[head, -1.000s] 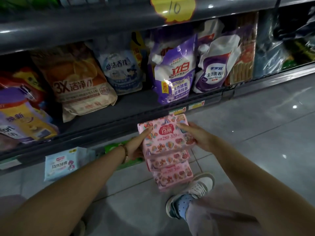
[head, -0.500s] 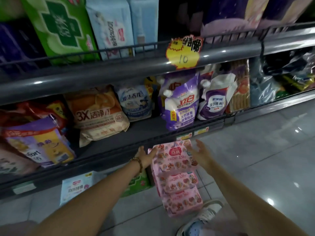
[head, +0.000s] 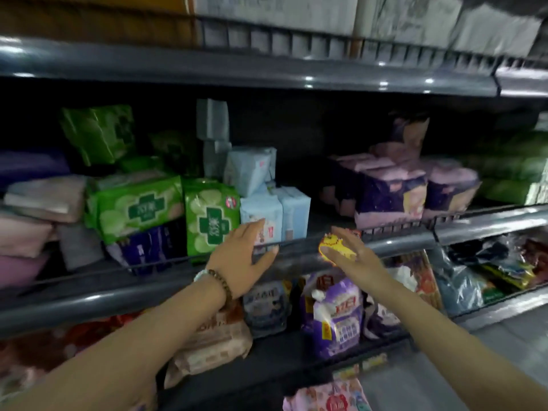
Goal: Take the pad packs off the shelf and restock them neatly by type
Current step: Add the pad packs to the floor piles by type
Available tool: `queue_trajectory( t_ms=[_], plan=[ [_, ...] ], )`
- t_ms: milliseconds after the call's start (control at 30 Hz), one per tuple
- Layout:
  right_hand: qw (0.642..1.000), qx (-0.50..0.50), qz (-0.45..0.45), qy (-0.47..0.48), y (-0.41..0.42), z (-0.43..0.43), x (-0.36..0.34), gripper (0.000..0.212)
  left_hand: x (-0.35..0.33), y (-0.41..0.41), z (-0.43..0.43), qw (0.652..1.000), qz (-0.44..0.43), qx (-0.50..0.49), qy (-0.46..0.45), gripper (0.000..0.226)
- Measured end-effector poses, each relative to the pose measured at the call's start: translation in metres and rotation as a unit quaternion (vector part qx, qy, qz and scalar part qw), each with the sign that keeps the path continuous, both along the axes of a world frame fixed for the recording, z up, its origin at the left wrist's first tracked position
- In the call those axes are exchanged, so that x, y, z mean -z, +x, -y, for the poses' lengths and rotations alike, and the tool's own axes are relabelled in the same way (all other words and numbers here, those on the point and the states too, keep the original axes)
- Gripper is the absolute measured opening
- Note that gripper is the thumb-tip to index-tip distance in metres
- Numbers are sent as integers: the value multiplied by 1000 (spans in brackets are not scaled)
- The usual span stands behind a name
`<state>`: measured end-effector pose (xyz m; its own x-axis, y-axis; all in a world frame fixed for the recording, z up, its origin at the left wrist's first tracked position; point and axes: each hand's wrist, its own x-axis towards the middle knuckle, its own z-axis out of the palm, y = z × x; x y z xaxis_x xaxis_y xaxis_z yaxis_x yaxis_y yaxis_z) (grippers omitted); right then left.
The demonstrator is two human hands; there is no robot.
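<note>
bare forearms with no sleeves; a brown beaded bracelet (head: 221, 284) circles the left wrist.

the pink pack (head: 326, 396) at 6 o'clock is cut off by the lower edge. the right grip (head: 354, 260) hides part of the yellow price tag (head: 331, 245). the purple packs (head: 391, 192) at 2 o'clock are smeared, their print unreadable.

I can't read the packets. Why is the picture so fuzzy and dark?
Head view: blur smears the purple packs and top-shelf boxes; the shelf back lies in shadow; lamp glints dot the grey rail, which the wide lens bends; the green packs look sharper.
</note>
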<state>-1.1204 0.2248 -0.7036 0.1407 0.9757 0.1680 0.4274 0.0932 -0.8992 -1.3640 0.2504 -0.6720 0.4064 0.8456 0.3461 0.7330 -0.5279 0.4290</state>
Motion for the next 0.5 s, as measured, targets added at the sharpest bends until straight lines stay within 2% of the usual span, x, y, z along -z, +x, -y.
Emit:
queue_trajectory(
  t_ms=[100,167,300,400,500],
  plan=[
    [1000,-7,-1,20,-18,-26,-26,68,-18,-17,-25,994,-47,-62,73,73],
    [998,-18,23,47,-33,-45,-36,71,-20,-26,-45,982,-114,-105,104,84],
    [990,-38,110,82,-69,-85,-37,74,2,-38,-76,966,-212,-121,90,113],
    [972,-51,216,76,-81,-112,-38,87,18,-39,-86,954,-249,-115,125,104],
    [941,-63,333,22,-74,-134,-38,91,20,-35,-91,960,-222,-108,133,86]
  ],
)
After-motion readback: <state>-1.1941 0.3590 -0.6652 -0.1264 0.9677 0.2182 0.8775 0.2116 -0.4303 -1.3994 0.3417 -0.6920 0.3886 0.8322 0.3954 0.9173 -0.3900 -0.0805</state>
